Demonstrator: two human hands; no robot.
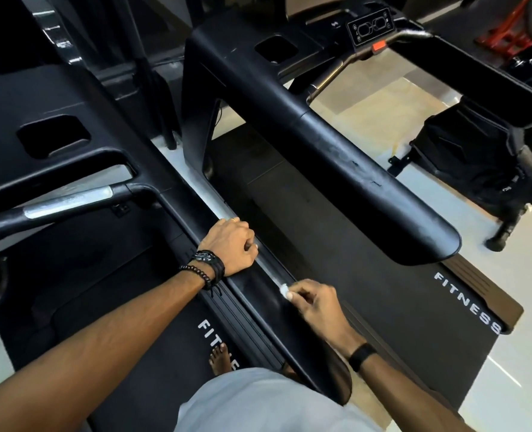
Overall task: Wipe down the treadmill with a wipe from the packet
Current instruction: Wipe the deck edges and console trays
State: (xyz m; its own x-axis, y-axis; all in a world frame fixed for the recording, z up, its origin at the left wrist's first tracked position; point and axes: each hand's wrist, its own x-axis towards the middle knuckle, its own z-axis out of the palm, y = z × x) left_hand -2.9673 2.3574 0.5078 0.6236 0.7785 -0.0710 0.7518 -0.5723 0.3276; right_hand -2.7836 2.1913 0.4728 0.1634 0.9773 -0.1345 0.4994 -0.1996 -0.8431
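A black treadmill handrail [260, 288] runs diagonally from upper left to lower right under both hands. My left hand [232, 244] grips the rail farther up, fingers curled over its far side. A small white wipe [285, 290] is pinched in my right hand [316, 302] and lies against the rail's top edge. The left treadmill's belt [152, 347] shows white "FIT" lettering, and a bare foot [222, 358] stands on it. The wipe packet is not in view.
A second treadmill stands to the right, with a wide black handrail [367, 182], a belt [336, 269] and a side strip [467, 302] marked "FITNESS". Its console [371, 26] with an orange tab is at the top. A black machine [476, 157] stands on the pale floor at right.
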